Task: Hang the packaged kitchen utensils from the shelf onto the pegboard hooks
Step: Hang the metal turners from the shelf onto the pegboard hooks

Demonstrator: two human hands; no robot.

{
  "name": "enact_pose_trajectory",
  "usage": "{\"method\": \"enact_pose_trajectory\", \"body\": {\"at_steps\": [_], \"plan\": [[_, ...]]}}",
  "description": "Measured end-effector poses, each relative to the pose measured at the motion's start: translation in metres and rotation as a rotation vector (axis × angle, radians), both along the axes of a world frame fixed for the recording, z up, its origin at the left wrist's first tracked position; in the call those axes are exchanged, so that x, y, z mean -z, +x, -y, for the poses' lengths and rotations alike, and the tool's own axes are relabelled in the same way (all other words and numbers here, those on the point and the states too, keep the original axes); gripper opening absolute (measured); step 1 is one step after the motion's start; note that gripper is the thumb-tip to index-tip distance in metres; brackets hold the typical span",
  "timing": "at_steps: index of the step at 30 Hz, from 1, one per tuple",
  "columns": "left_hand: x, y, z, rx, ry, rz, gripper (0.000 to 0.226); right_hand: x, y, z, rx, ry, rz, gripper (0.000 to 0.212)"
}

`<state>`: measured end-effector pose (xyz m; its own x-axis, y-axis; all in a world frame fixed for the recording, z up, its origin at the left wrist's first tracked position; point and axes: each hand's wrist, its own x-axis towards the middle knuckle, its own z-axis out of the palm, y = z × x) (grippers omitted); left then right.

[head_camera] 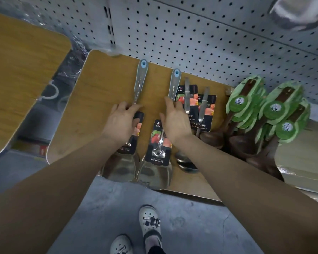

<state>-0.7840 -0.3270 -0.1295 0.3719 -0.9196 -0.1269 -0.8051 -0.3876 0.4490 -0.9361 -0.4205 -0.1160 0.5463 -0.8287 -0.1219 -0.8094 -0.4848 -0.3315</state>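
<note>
Left hand [120, 123] and right hand [174, 121] hiding spatula [140, 85] grips.

"HONG JAYU" in white capitals reads on the dark card [159, 143] of the right-hand spatula, near the card's lower edge; a small white logo with tiny characters sits at that card's top, too small to read. Same brand, partly cut to "NG JAYU", on the card [129, 142] of the left spatula, under the wrist. "HONG JAYU" again on the rightmost small utensil card [206, 114]; next card over [188, 99] shows only "AYU" beside the hand. Green round labels [239, 102] on the wooden ladles carry a white brush-style character, not legible. Shoe charms [148, 218] show letters, unreadable.
</note>
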Motion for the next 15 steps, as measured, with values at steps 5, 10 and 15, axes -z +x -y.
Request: {"method": "enact_pose_trajectory", "body": {"at_steps": [5,10,15], "plan": [[-0.007,0.004,-0.01,-0.075,0.07,-0.192,0.066,0.0,0.015,-0.003,0.195,0.161,0.13,0.075],[-0.025,0.011,-0.052,-0.174,0.059,-0.287,0.065,-0.022,0.013,-0.03,0.18,0.279,0.32,0.079],[-0.068,0.004,-0.107,-0.249,-0.019,-0.412,0.059,-0.059,-0.006,-0.074,0.137,0.291,0.439,0.071]]}}
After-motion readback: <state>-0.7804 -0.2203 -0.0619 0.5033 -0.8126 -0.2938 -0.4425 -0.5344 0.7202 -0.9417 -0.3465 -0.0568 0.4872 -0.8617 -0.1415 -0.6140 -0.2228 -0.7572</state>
